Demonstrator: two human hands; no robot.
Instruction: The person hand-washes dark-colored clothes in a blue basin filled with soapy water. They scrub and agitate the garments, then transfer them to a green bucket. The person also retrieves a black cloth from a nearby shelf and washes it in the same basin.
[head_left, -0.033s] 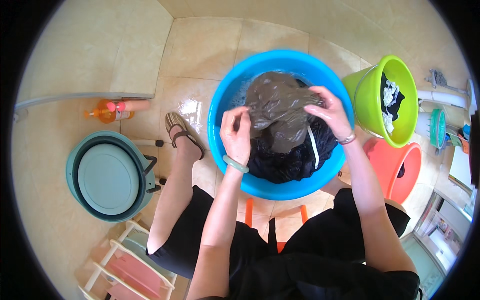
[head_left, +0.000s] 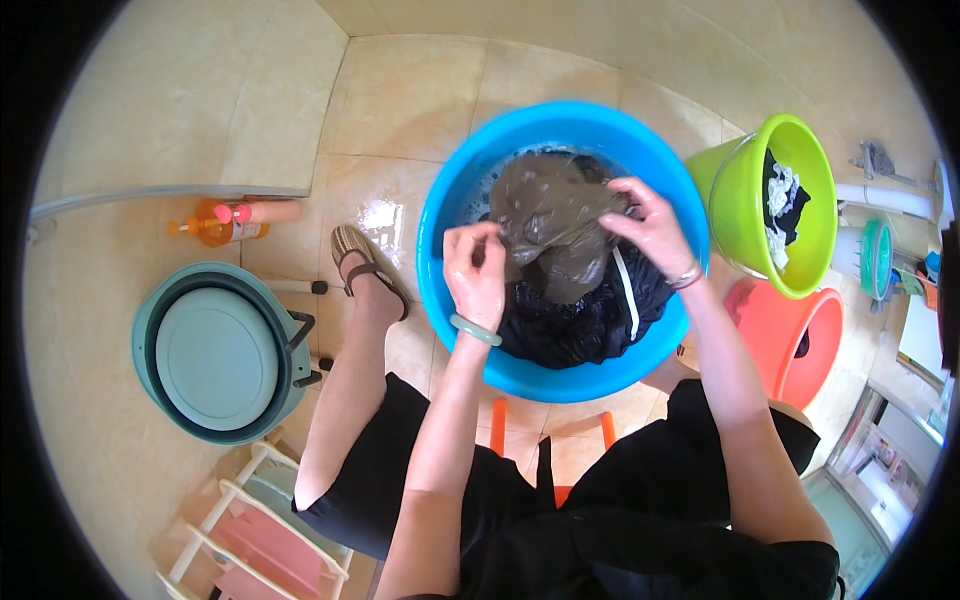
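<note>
A wet grey-brown cloth (head_left: 555, 215), bunched and wrinkled, lies over dark wet clothing (head_left: 560, 335) in a round blue basin (head_left: 445, 345). My left hand (head_left: 474, 275), with a pale green bangle at its wrist, pinches the cloth's left edge between thumb and fingers. On the opposite side, my right hand (head_left: 652, 228) has its thumb and fingers closed on the right edge. A white strip (head_left: 627, 292) runs down the black fabric near the basin's right side. Sudsy water shows at the basin's back left. The cloth hides much of what is underneath.
Right of the basin stand a green bucket (head_left: 820, 245) holding black and white clothes, and a coral-red bucket (head_left: 765, 330). To the left are a teal folding basin (head_left: 215, 355), an orange pump bottle (head_left: 215, 222), a pink bottle (head_left: 270, 211) and a white rack (head_left: 205, 545).
My right hand has shifted slightly left, and my left hand a touch right and down. The brown cloth's folds have bunched a little differently between them.
</note>
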